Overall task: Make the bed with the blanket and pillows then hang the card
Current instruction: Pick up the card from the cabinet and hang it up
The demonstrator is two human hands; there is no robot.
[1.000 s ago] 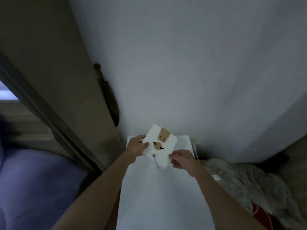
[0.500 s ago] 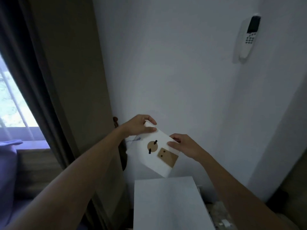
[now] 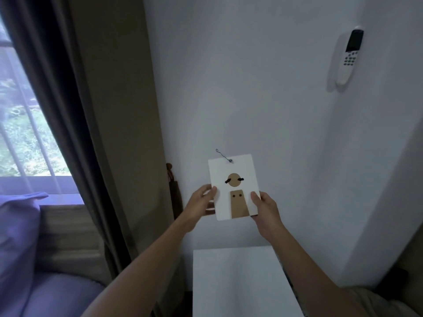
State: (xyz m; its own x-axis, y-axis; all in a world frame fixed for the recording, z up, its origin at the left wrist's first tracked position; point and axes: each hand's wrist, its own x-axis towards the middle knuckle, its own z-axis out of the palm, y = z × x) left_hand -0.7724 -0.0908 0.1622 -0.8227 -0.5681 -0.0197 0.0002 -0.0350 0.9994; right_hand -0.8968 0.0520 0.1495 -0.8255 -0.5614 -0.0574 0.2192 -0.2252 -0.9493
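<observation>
Head view, itemised.

- **White rectangular paper card with a brown cut-out figure** (image 3: 232, 167): held upright before the pale wall (image 3: 251, 88), above the white flat-topped bench (image 3: 240, 282). Whether it touches the wall cannot be told.
- **Thin blue thread loop** (image 3: 222, 154): at the card's top edge, pointing upward.
- **Left hand** (image 3: 200, 203): pinches the card's lower left edge, thumb on the face.
- **Right hand** (image 3: 266, 210): fingers (image 3: 254, 196) clamped likewise on the lower right edge.
- **Change:** a second ago the card sat low over the bench, tilted, with the loop dangling. Half a second ago it was raised but inverted. Now it is righted, loop uppermost.
- **Judgement:** the hanging step is in hand and the card is oriented for it. No hook or nail is discernible on the wall.
- **Also present:** white remote in a wall holder (image 3: 349, 56); brown curtain (image 3: 109, 110).
</observation>
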